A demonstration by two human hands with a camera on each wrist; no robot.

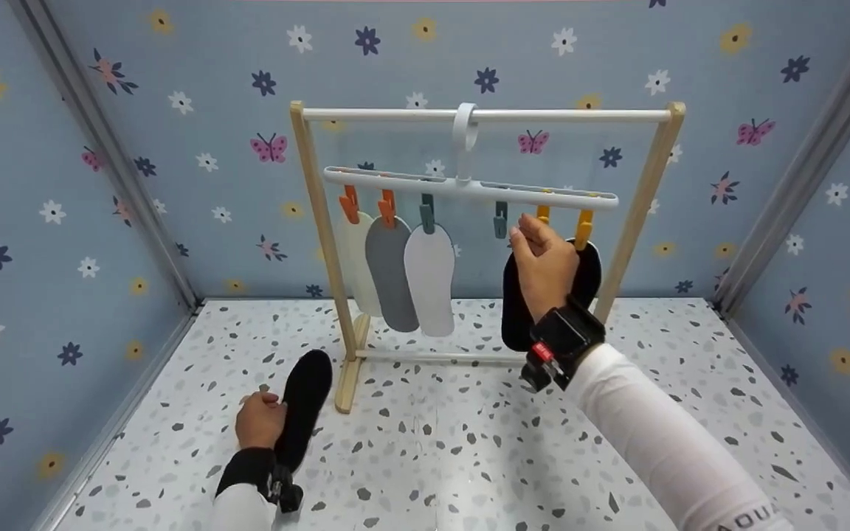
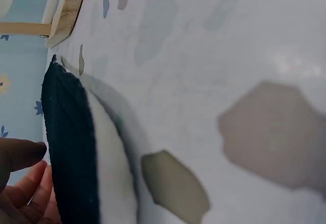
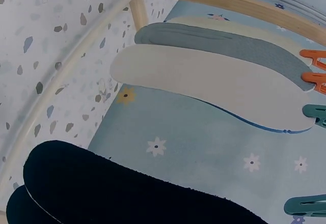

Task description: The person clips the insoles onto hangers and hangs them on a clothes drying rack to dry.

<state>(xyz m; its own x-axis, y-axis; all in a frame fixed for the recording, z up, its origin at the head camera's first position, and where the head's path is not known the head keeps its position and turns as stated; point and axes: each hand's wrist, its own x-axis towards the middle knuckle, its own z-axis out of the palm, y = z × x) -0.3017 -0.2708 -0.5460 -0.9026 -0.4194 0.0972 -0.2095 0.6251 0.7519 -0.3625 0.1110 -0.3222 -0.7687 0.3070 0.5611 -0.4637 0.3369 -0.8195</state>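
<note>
My left hand [image 1: 260, 420] is beside a black insole [image 1: 305, 402] on the speckled surface. In the left wrist view its thumb [image 2: 23, 154] ends at the dark insole's edge, and the other fingers are partly hidden behind it. The insole shows a white side there. My right hand [image 1: 547, 273] is raised below the hanger, thumb and index finger close together, with nothing visible between them. It is between a dark green clothespin [image 1: 500, 220] and a yellow clothespin [image 1: 584, 230]. Black insoles [image 1: 589, 269] hang behind it; the right wrist view shows two. Another yellow clothespin [image 1: 543, 212] is partly covered.
A white hanger [image 1: 395, 181] hangs from a rack [image 1: 366, 115] with wooden posts. On its left hang cream [image 1: 357, 258], grey [image 1: 389, 276] and white [image 1: 431, 284] insoles, held by orange and green clothespins. Flowered walls [image 1: 211, 44] enclose the speckled surface [image 1: 425, 450].
</note>
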